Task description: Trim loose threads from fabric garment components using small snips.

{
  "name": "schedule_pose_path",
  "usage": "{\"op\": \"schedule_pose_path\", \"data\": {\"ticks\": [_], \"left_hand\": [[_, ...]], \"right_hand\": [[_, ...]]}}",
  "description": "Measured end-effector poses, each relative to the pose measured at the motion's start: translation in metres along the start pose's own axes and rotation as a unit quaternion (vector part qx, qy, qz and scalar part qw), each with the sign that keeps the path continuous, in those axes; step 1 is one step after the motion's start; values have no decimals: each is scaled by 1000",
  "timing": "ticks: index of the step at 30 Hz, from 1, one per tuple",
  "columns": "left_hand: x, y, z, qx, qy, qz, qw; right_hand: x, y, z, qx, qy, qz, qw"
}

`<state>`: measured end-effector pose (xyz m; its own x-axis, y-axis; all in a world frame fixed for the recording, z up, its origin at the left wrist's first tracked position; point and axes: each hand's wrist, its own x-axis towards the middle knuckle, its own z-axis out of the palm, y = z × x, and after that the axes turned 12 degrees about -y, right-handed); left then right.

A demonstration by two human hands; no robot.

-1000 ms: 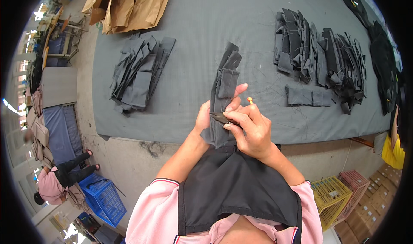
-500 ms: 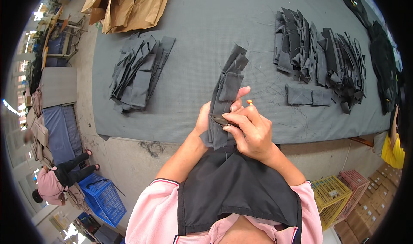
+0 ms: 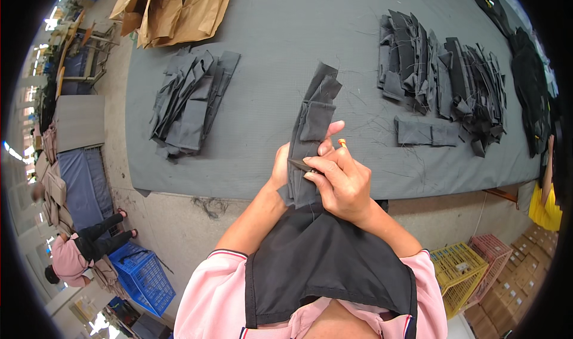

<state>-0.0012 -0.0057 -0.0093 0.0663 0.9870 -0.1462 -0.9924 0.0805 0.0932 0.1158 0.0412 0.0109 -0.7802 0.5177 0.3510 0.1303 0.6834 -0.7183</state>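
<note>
A folded dark grey fabric piece (image 3: pixel 314 121), like a sewn strip with a flap, stands nearly lengthwise in front of me at the table's near edge. My left hand (image 3: pixel 280 167) grips it from beneath and the left side, with some fingertips showing past its right edge. Between thumb and fingers of my right hand (image 3: pixel 348 180) are small dark thread snips (image 3: pixel 301 165), their pointed tip against the fabric's middle. Most of the snips is hidden in the hand. A small orange-yellow bit (image 3: pixel 342 142) shows by the right hand's knuckles; its kind is unclear.
Grey cloth covers the table (image 3: pixel 274 52). A stack of grey fabric pieces (image 3: pixel 194 103) lies left, and larger stacks (image 3: pixel 439 70) with loose threads lie right. Brown paper (image 3: pixel 185 13) sits far left. Crates, blue (image 3: pixel 142 276) and yellow (image 3: pixel 458 270), stand on the floor; other people are nearby.
My right hand has shifted slightly left with the snips, whose tip now points more up and left on the fabric. My left hand keeps its grip on the piece.
</note>
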Motion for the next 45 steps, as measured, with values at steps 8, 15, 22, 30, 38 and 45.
{"op": "schedule_pose_path", "data": {"ticks": [8, 15, 22, 30, 38, 45], "left_hand": [[0, 2, 8, 165, -41, 30, 985], [-7, 5, 16, 258, 55, 87, 961], [-2, 10, 25, 324, 41, 74, 942], [-5, 8, 27, 332, 66, 29, 941], [-8, 11, 26, 333, 76, 9, 940], [-12, 15, 21, 333, 79, -14, 940]], "right_hand": [[-2, 4, -10, 110, 22, 31, 993], [3, 8, -2, 459, 30, 209, 863], [-4, 9, -28, 163, 55, 178, 969], [14, 24, -41, -103, 24, 55, 993], [13, 24, -38, -95, 38, 62, 993], [7, 23, -38, -60, 25, 74, 995]]}}
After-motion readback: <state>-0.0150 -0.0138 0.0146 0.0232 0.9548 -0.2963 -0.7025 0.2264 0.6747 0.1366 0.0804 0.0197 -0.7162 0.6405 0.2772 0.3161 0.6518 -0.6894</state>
